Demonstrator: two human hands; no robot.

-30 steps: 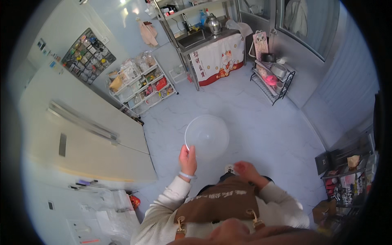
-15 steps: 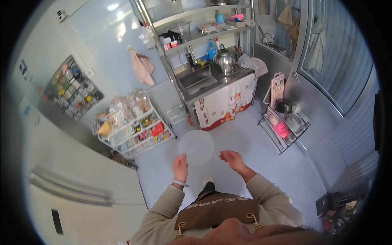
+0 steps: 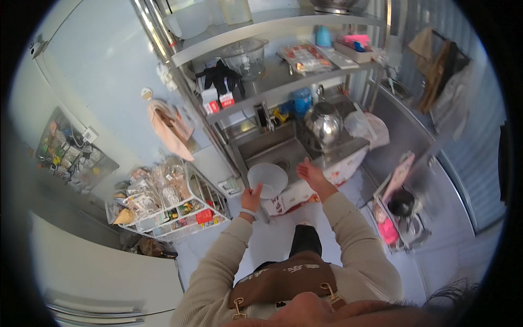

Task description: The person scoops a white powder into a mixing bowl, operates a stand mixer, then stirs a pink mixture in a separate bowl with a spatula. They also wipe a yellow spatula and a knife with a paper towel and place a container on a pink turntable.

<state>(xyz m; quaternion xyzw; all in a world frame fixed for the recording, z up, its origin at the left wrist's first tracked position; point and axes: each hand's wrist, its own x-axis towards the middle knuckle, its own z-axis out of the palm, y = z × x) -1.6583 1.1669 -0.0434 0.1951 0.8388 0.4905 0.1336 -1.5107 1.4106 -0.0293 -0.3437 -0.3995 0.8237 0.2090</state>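
My left hand [image 3: 251, 199] grips the rim of a round, translucent white bowl [image 3: 267, 180], thumb on its near side. The bowl is in front of the sink's [image 3: 250, 155] near edge and partly covers it. To its right, my right hand [image 3: 310, 173] holds nothing, with fingers stretched toward the counter edge and apart from the bowl. A tap [image 3: 266, 117] stands behind the sink. Right of the sink sits a shiny steel kettle [image 3: 324, 126].
Steel shelves [image 3: 283, 41] rise above the sink, holding a glass bowl [image 3: 245, 57] and packages. A white rolling cart [image 3: 180, 210] with bagged goods stands at left. A low rack [image 3: 403, 223] with a dark pot is at right. A pink towel [image 3: 170, 128] hangs on the wall.
I have moved forward to the sink, so the shelves and counter look nearer. The bowl, in my left hand, has come up against the sink's front. My right hand has reached forward.
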